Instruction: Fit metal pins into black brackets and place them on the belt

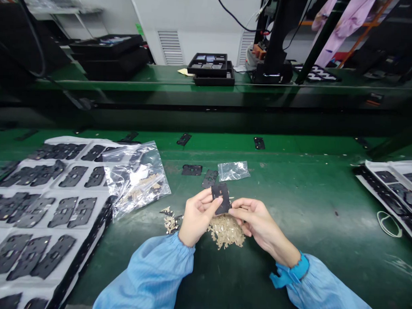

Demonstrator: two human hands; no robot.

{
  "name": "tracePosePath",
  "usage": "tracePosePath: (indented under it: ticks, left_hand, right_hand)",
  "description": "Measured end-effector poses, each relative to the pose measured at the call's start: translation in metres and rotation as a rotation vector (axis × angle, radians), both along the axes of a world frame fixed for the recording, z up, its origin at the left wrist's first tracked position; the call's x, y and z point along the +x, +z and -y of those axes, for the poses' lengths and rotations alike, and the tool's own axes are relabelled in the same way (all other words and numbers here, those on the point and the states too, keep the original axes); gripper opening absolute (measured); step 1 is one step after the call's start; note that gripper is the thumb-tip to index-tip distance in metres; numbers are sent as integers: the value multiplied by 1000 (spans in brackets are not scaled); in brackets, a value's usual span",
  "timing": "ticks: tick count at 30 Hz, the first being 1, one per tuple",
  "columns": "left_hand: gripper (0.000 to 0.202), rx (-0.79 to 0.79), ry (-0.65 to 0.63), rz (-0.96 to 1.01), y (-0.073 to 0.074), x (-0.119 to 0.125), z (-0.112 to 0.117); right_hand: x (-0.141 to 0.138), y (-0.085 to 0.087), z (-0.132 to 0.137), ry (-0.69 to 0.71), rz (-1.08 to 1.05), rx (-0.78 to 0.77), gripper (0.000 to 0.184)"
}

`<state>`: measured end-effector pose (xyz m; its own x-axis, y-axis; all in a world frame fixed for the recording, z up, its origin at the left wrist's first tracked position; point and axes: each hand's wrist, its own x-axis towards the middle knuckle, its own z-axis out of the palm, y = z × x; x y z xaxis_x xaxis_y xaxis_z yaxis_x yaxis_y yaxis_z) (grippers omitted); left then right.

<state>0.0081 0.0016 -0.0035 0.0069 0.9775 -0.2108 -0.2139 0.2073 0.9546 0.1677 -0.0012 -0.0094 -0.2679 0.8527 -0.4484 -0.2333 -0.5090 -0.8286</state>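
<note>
Raised over the green bench, a flat black plastic plate [221,192] with small cut-outs is pinched in my left hand [200,213], thumb across its face. My right hand [254,215] is at the plate's lower right corner, thumb and forefinger pressed together; whatever is between them is too small to make out. Beneath both hands lies a heap of small beige pieces [226,232]. A smaller pile of beige and black bits [170,222] sits to the left of my left hand. Just beyond the held plate lie two similar black plates [210,178] [192,170].
At left, a white compartment tray [98,234] holds many black plates; a clear bag of small parts [140,181] overlaps its edge. A small clear bag [234,171] lies ahead. Another tray [377,171] and a pale loop [389,224] are at right. Black boxes [213,78] stand on the back shelf.
</note>
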Motion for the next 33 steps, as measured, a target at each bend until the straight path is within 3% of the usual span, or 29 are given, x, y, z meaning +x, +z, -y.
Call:
tracePosePath:
  ticks: [8,17,22,26,33]
  left_hand:
    - [43,-23,-13,5,4,-1,0]
    - [35,-67,-161,150,9,-4,-2]
    - [35,-88,-186,223,8,-3,1]
    - [32,-119,-242,323,11,-1,6]
    - [12,9,-2,424,12,0,2]
  right_hand:
    - [5,7,-3,52,-6,-9,23]
    - [13,8,-6,140,-52,7,18]
    - [15,3,-7,198,-168,-78,14]
    - [10,2,-5,245,-340,-140,22]
    - [2,8,-2,105,-436,33,20]
